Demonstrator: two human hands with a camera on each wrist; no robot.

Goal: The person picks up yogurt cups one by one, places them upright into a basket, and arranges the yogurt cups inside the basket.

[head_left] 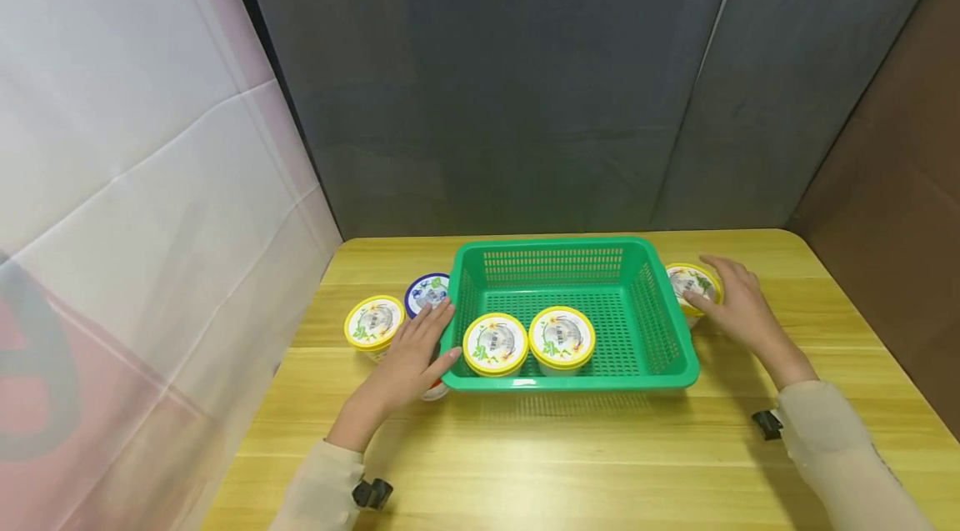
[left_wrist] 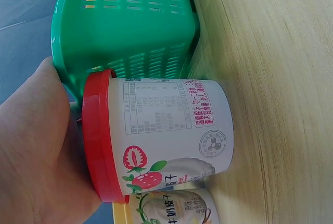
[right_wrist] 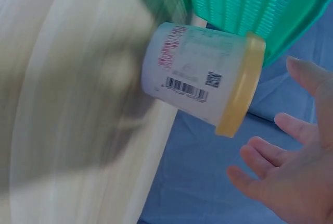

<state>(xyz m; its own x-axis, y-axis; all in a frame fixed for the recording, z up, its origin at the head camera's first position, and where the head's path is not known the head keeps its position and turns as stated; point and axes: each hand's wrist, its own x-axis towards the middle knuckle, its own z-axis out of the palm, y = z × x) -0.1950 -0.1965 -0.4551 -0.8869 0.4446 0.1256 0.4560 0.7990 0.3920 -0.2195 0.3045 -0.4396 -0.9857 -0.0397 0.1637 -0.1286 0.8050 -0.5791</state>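
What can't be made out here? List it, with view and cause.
Head: most of the red-lidded cup, hidden by the left hand and basket.
Head: part of the blue-lidded cup, behind that hand.
Left wrist: part of the yellow-lidded cup, cut off by the bottom edge.
Right wrist: small print on the cup near the right hand, too blurred.

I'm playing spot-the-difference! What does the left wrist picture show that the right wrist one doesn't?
Only the left wrist view shows a red-lidded cup and the left hand. Only the right wrist view shows a barcode and the right hand. Both show the green basket, the table and a yellow-lidded cup, not the same one.
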